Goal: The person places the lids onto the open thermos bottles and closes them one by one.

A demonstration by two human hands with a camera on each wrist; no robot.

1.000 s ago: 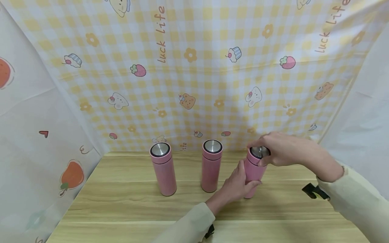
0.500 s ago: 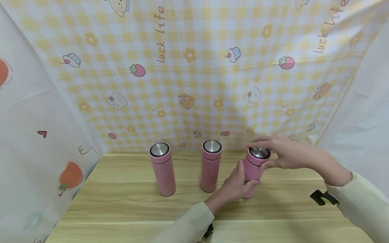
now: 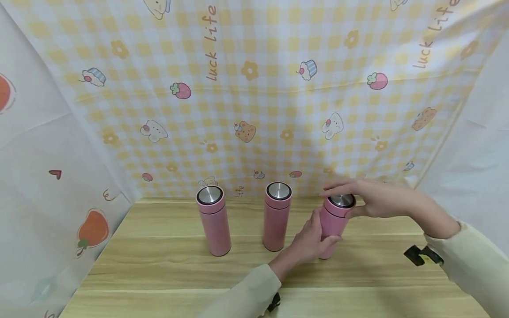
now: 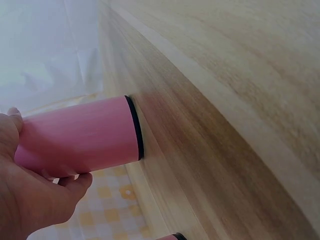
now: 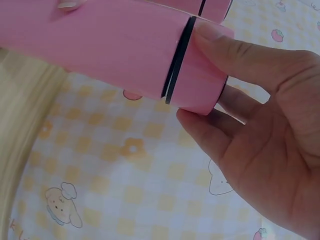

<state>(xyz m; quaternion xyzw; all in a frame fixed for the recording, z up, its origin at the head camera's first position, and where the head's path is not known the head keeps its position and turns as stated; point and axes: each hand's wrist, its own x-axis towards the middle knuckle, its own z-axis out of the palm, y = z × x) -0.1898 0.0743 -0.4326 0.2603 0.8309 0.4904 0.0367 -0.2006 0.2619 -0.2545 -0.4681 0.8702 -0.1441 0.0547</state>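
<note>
A pink thermos flask (image 3: 331, 227) stands upright at the right of the row in the head view. My left hand (image 3: 309, 240) grips its body, thumb on the near side; in the left wrist view the fingers (image 4: 77, 185) curl under the flask (image 4: 82, 135). Over its top, my right hand (image 3: 383, 198) holds the pink lid (image 3: 333, 207) between thumb and fingers. The right wrist view shows the thumb (image 5: 215, 37) on the lid (image 5: 200, 77), with fingers round the far side. A black ring (image 5: 179, 60) with a thin light line separates lid and body.
Two similar pink thermos flasks with silver-topped lids stand upright to the left, one in the middle (image 3: 275, 225) and one farther left (image 3: 216, 229). All are on a wooden table (image 3: 167, 274). A yellow checked cloth (image 3: 262, 110) hangs behind.
My right hand has shifted slightly right and its thumb has moved from the lid's front to its right side. My left hand and the other flasks stay put.
</note>
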